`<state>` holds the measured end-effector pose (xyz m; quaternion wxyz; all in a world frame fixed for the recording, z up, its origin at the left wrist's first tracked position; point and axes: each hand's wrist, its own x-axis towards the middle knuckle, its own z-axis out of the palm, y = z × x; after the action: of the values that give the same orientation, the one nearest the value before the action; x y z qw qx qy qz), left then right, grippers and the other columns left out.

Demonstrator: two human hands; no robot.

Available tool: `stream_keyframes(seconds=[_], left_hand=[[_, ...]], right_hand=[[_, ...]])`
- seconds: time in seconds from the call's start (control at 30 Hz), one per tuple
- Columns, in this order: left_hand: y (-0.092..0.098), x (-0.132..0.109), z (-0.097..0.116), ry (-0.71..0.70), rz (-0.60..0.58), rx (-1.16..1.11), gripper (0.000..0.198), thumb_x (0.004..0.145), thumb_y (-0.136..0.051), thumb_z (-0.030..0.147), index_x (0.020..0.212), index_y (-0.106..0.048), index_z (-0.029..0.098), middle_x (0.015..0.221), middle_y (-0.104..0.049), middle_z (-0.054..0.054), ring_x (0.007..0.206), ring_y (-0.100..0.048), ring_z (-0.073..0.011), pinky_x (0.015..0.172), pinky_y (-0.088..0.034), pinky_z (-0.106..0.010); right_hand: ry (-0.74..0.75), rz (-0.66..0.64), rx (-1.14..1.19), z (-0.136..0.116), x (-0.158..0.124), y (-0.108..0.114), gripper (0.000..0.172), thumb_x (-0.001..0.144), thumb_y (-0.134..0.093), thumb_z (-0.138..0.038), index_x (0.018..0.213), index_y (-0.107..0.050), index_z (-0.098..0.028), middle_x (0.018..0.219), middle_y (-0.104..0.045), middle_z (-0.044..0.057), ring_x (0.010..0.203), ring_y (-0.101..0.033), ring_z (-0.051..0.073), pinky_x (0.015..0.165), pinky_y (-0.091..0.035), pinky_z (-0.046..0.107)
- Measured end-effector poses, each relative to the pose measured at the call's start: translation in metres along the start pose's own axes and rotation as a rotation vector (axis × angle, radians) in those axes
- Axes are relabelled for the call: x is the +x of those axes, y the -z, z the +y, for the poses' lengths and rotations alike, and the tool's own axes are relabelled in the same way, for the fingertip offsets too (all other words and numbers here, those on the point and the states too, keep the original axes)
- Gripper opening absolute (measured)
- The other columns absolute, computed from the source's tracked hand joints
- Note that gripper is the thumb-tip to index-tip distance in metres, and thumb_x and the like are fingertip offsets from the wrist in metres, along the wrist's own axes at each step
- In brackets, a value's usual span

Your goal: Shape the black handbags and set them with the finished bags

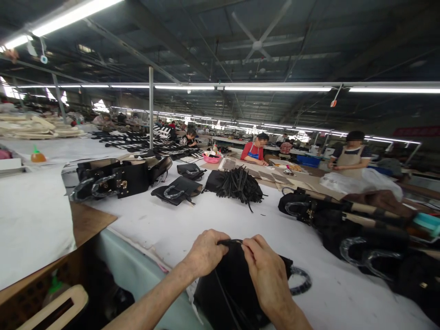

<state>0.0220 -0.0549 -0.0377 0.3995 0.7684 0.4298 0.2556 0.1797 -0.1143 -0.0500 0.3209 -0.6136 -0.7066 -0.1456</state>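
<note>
A black handbag (230, 288) stands at the near edge of the white-covered table, directly before me. My left hand (208, 252) pinches the left part of its top edge between thumb and fingers. On the same edge, a little to the right, my right hand (264, 270) is closed with thumb and fingertips together. A short stretch of dark edge shows between the two hands. The bag's plastic-wrapped handle (300, 280) sticks out to the right of my right hand. My palms and wrists hide much of the bag's upper side.
Black handbags (134, 178) stand at the left, with a flatter bag (177, 190) beside them. Black strips (240, 183) lie heaped mid-table. More bags (360, 238) line the right side. Across the table sit a person in red (252, 151) and a person in an apron (352, 158).
</note>
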Motion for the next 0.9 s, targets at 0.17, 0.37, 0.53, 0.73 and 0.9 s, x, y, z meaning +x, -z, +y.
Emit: stream_keyframes(seconds=[0.17, 0.37, 0.53, 0.73, 0.9], left_hand=[[0.001, -0.003, 0.001, -0.012, 0.017, 0.038, 0.018, 0.064, -0.042, 0.020, 0.066, -0.060, 0.019, 0.056, -0.047, 0.004, 0.056, -0.040, -0.0105, 0.051, -0.026, -0.021], [0.007, -0.007, 0.006, -0.018, -0.071, 0.002, 0.019, 0.064, -0.049, 0.023, 0.075, -0.063, 0.020, 0.061, -0.050, 0.004, 0.058, -0.042, -0.0103, 0.050, -0.028, -0.019], [0.018, -0.002, 0.014, 0.017, -0.197, 0.031, 0.030, 0.056, -0.062, 0.040, 0.074, -0.065, 0.017, 0.059, -0.049, 0.005, 0.056, -0.040, -0.0101, 0.047, -0.027, -0.018], [0.025, 0.005, 0.029, 0.003, -0.129, 0.221, 0.035, 0.055, -0.062, 0.048, 0.071, -0.066, 0.017, 0.056, -0.049, 0.003, 0.056, -0.038, -0.0103, 0.047, -0.026, -0.019], [0.020, 0.002, 0.021, -0.093, -0.097, 0.258, 0.017, 0.064, -0.051, 0.030, 0.057, -0.058, 0.017, 0.047, -0.035, 0.005, 0.050, -0.032, -0.0084, 0.044, -0.021, -0.019]], right_hand=[[0.105, 0.037, -0.060, 0.000, -0.003, -0.008, 0.029, 0.089, -0.029, -0.022, 0.072, -0.053, -0.020, 0.070, -0.051, 0.002, 0.059, -0.048, 0.012, 0.055, -0.033, 0.024], [0.063, 0.048, -0.029, 0.001, -0.003, -0.010, 0.028, 0.089, -0.029, -0.024, 0.078, -0.055, -0.019, 0.073, -0.052, 0.002, 0.056, -0.049, 0.011, 0.054, -0.034, 0.023], [-0.011, 0.066, -0.056, -0.009, 0.002, -0.005, 0.027, 0.087, -0.033, -0.029, 0.073, -0.054, -0.020, 0.067, -0.052, 0.000, 0.049, -0.047, 0.010, 0.049, -0.031, 0.024], [0.033, 0.045, -0.224, -0.015, 0.004, -0.005, 0.026, 0.086, -0.034, -0.023, 0.068, -0.053, -0.021, 0.065, -0.051, 0.000, 0.048, -0.046, 0.012, 0.047, -0.024, 0.026], [0.075, 0.001, -0.171, -0.012, 0.005, -0.008, 0.021, 0.085, -0.038, -0.022, 0.069, -0.051, -0.021, 0.068, -0.051, -0.001, 0.052, -0.046, 0.011, 0.049, -0.025, 0.025]])
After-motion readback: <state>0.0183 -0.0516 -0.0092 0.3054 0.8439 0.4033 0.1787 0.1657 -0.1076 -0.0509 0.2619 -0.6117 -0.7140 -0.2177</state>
